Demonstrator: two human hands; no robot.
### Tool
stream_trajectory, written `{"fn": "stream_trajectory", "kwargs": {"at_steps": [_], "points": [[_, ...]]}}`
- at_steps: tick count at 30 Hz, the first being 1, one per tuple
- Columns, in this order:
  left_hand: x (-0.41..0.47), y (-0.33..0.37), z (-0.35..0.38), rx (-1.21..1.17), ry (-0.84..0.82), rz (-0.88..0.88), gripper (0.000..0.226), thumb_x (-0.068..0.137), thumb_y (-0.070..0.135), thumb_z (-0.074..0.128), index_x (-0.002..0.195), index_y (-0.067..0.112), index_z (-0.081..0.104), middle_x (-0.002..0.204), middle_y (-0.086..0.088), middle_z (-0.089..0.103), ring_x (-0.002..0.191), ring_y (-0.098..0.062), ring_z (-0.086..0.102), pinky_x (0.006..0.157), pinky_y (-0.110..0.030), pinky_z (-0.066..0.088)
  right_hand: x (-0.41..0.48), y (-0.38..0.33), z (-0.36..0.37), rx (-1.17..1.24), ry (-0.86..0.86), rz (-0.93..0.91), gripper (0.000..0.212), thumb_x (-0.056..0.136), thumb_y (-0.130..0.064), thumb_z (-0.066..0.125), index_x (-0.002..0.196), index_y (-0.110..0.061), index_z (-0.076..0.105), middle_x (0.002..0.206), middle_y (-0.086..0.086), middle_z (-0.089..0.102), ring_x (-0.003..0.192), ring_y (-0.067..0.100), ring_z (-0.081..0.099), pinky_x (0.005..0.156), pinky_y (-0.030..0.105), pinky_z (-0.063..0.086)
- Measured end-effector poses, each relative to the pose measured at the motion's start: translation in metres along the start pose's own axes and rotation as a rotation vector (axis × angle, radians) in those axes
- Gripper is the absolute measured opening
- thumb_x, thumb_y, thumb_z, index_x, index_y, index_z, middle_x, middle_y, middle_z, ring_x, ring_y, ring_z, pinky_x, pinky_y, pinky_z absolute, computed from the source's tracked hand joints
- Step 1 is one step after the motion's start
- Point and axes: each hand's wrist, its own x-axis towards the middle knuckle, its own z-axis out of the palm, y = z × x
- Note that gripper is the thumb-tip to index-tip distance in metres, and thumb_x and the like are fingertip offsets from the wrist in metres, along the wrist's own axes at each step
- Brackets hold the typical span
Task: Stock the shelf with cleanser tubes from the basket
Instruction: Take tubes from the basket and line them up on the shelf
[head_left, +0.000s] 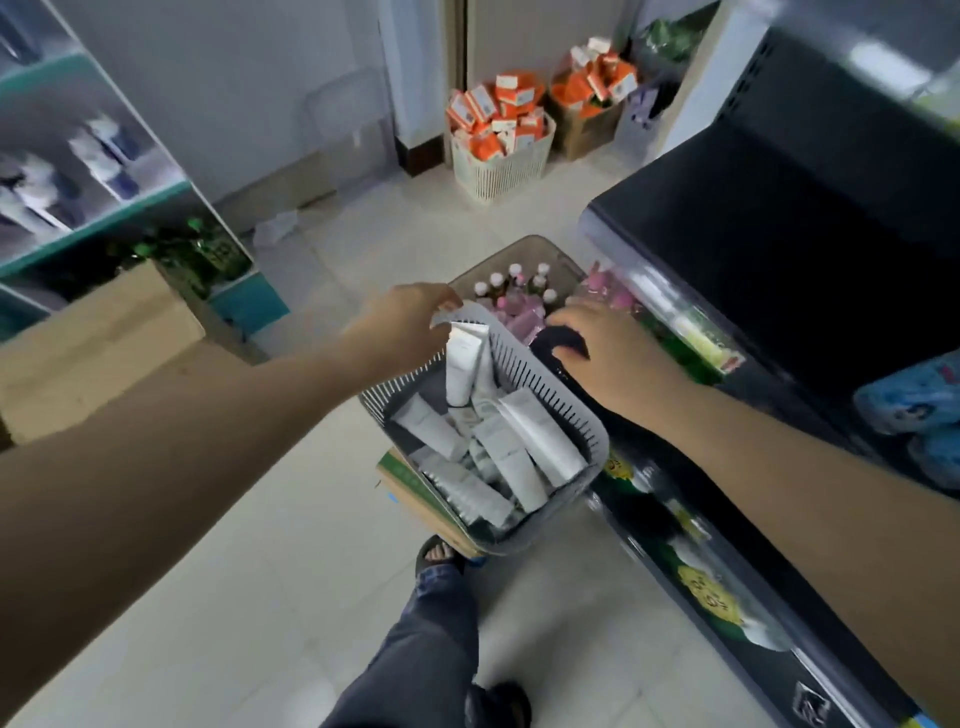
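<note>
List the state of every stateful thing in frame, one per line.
Grey slatted plastic basket: tilted, partly full of tubes.
White cleanser tubes: mostly lying jumbled; one propped upright at the far end.
Left hand: gripping the basket's far rim.
Right hand: over the basket's right rim, grip unclear.
Black shelf: upper tier looks bare.
Cream basket of orange boxes: heaped full.

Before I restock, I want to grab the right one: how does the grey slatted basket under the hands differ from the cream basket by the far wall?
The grey slatted basket holds white cleanser tubes; the cream slatted basket is heaped with orange and white boxes. The grey one is tilted, its rim held by the left hand; the cream one stands upright and untouched on the floor. Both have slatted plastic walls.
</note>
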Motion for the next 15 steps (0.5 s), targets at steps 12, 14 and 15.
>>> {"fn": "stream_trajectory", "kwargs": {"at_steps": [12,14,15], "points": [[0.046,-0.091,0.095,-0.024,-0.226,-0.301,0.033,0.094,0.013,0.044,0.124,0.016,0.058,0.122,-0.006,0.062,0.108,-0.027,0.06,0.086,-0.032,0.048,0.121,0.01,0.094,0.019,-0.192,0.099,0.022,0.094,-0.013,0.048,0.112,-0.006,0.059,0.114,0.01,0.059,0.1,0.027,0.058,0.086,0.043,0.049],[0.056,-0.097,0.116,-0.047,-0.233,-0.297,0.037,0.093,0.012,0.045,0.128,0.018,0.055,0.127,-0.004,0.06,0.112,-0.024,0.059,0.088,-0.03,0.046,0.139,0.016,0.109,-0.009,-0.206,0.095,0.024,0.095,-0.013,0.045,0.114,-0.005,0.059,0.114,0.01,0.059,0.1,0.026,0.057,0.084,0.04,0.049],[0.063,-0.098,0.124,-0.049,-0.232,-0.29,0.038,0.093,0.01,0.045,0.13,0.017,0.054,0.129,-0.003,0.059,0.113,-0.023,0.058,0.09,-0.031,0.047,0.148,0.018,0.116,-0.018,-0.21,0.092,0.025,0.096,-0.012,0.044,0.115,-0.005,0.058,0.114,0.011,0.059,0.1,0.026,0.057,0.083,0.037,0.048]]}}
